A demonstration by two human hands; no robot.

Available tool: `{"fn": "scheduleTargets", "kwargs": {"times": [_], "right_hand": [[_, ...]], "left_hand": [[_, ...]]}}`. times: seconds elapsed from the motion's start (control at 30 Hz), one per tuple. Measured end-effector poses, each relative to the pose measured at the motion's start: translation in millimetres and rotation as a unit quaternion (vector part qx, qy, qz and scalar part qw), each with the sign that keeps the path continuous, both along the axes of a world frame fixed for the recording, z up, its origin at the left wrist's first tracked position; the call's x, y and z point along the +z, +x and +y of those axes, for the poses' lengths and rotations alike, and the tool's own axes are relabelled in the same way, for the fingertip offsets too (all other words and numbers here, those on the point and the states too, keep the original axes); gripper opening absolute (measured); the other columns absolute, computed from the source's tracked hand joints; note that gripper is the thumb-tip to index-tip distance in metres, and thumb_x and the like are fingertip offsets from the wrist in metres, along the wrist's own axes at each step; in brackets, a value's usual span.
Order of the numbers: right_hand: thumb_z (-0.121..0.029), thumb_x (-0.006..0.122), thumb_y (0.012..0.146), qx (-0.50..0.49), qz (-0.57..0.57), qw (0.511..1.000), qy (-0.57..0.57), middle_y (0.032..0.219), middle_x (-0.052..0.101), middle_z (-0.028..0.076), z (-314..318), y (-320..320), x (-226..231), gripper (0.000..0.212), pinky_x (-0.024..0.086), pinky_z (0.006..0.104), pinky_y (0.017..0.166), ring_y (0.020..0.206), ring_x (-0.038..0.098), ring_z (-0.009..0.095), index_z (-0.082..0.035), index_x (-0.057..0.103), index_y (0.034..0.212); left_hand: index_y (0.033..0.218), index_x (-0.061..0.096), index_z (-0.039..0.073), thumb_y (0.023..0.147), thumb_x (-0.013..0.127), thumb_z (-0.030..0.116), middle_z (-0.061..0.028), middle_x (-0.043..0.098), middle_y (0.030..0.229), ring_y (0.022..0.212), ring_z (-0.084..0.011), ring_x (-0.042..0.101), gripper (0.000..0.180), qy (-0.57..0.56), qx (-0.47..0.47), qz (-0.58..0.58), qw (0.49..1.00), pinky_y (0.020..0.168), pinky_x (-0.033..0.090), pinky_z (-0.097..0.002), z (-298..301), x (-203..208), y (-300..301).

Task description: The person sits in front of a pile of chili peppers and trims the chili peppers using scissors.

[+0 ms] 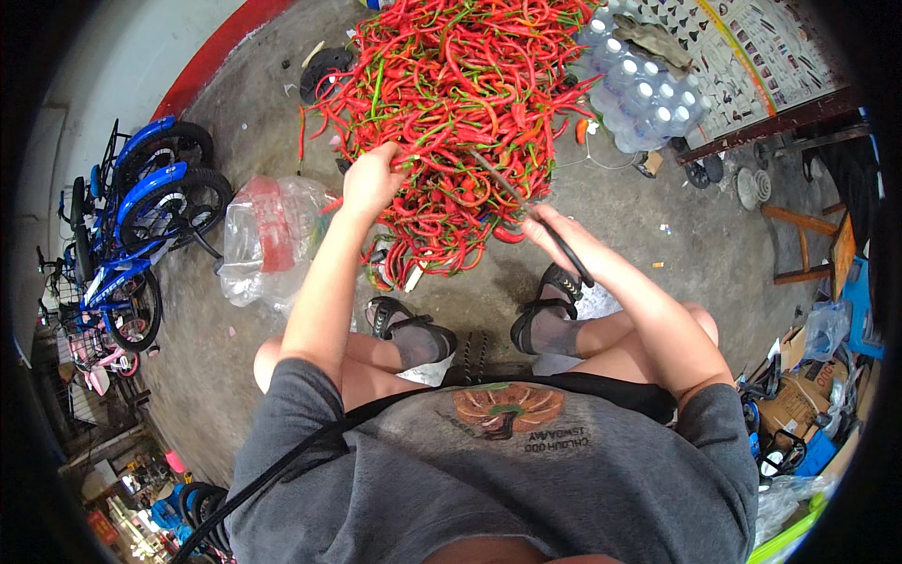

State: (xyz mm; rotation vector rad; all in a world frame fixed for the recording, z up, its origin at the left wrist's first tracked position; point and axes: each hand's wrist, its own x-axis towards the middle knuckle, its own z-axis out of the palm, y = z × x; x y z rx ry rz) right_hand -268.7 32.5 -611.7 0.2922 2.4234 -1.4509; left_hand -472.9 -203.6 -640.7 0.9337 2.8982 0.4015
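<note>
Watching from far off, I see red peppers (460, 103) heaped at twelve o'clock, their far side cut off by the picture's upper edge. My left hand (374, 183) reaches the heap toward eleven; its fingertips are hard to make out there, so I cannot tell whether they pinch a pepper. My right hand (559, 235), toward two, is wrapped around a long metal tool (498, 176) with a black handle, whose tip blurs into the peppers. Open room lies on the grey floor (648, 230) from two to three, bounded by a wooden stool (799, 219). At half past nine a clear plastic bag (246, 268) narrows the space, with blue bikes (153, 186) beyond.
</note>
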Motion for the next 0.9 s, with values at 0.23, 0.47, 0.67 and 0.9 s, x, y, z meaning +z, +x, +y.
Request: {"fn": "scheduleTargets", "kwargs": {"times": [0.23,0.47,0.67,0.9], "right_hand": [[-0.052,0.046,0.089,0.015,0.01,1.0,-0.022,0.09,0.06,0.023,-15.4,-6.1,2.2,0.055,0.045,0.0405,0.077,0.089,0.06,0.035,0.001,0.05,0.103],[-0.053,0.045,0.089,-0.001,0.029,1.0,-0.009,0.087,0.06,0.023,-21.8,-7.5,4.5,0.056,0.045,0.0393,0.074,0.086,0.06,0.035,0.002,0.051,0.101],[-0.051,0.048,0.088,0.015,0.017,1.0,0.011,0.077,0.059,0.022,-15.4,-10.5,5.8,0.054,0.045,0.0402,0.068,0.077,0.061,0.034,0.001,0.055,0.096],[-0.048,0.049,0.089,0.012,-0.005,0.998,0.065,0.072,0.058,0.02,-7.1,-11.7,13.7,0.049,0.045,0.0393,0.064,0.072,0.06,0.032,0.0,0.056,0.093]], "left_hand": [[0.104,0.063,0.0,0.078,0.069,0.011,-0.005,0.066,0.092,0.082,-0.0112,0.06,0.03,0.362,0.087,-0.316,0.873,0.076,0.047,-0.0262,22.3,10.1,70.8],[0.107,0.061,-0.001,0.077,0.069,0.01,-0.0111,0.065,0.1,0.092,-0.0153,0.059,0.033,0.41,0.099,-0.365,0.83,0.084,0.044,-0.0285,24.6,2.9,102.5],[0.11,0.058,-0.003,0.083,0.062,0.009,-0.0084,0.063,0.104,0.094,-0.0135,0.057,0.03,0.355,0.048,-0.321,0.877,0.087,0.043,-0.0268,19.0,1.5,101.5],[0.118,0.046,0.002,0.088,0.052,0.016,-0.0096,0.057,0.068,0.07,-0.011,0.06,0.034,0.309,0.175,-0.408,0.841,0.052,0.048,-0.0303,17.3,-47.9,56.6]]}}
